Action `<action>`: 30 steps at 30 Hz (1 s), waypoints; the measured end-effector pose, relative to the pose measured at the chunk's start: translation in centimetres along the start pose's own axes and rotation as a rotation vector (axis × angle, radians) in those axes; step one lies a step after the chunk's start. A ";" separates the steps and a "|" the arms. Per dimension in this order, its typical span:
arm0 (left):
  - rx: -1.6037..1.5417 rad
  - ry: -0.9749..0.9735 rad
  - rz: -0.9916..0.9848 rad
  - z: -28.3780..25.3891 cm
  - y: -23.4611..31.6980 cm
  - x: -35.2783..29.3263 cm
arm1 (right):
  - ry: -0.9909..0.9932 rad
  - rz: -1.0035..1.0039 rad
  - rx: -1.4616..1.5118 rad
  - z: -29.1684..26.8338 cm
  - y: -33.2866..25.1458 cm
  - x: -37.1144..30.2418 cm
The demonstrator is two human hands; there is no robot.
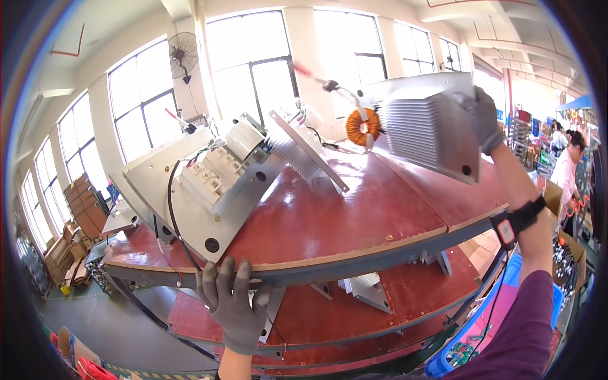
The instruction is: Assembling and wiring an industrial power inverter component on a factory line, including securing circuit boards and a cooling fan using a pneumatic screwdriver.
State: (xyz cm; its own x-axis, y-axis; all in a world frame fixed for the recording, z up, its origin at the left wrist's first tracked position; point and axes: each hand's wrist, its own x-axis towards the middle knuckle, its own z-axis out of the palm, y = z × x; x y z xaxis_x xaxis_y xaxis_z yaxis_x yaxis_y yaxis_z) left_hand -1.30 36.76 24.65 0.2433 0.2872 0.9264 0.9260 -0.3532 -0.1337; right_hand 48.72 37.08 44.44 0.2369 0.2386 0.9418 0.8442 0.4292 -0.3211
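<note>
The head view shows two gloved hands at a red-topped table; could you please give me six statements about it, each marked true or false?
1. The left hand and the right hand are both gloved in grey. True.
2. The right hand is empty. False: it grips a finned metal heatsink.
3. An orange ring coil sits at the picture-left side of that heatsink. True.
4. The table has a blue top. False: the tabletop is red.
5. A black strap is around the right forearm, near the wrist. True.
6. The fan stands on the floor. False: the fan is mounted high on the wall.
</note>
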 end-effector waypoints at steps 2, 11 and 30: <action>-0.006 -0.027 0.004 0.1 -0.4 -0.4 | -0.032 0.196 0.119 -2.8 -3.1 -0.2; -0.825 0.093 0.025 -1.9 7.3 2.5 | 0.008 0.117 -0.272 -17.0 -21.9 -8.6; -2.698 -1.444 -0.692 -19.1 14.6 -4.5 | -0.674 -0.256 -0.881 -22.6 -50.6 -35.2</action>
State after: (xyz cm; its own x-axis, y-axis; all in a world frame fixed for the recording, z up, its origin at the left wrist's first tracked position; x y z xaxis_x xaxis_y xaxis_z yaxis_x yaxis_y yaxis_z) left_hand 5.67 13.33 25.25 0.9588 0.1978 0.2037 -0.2831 0.6088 0.7411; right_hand 8.52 -12.79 29.79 -0.0729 0.7662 0.6384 0.9378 -0.1653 0.3054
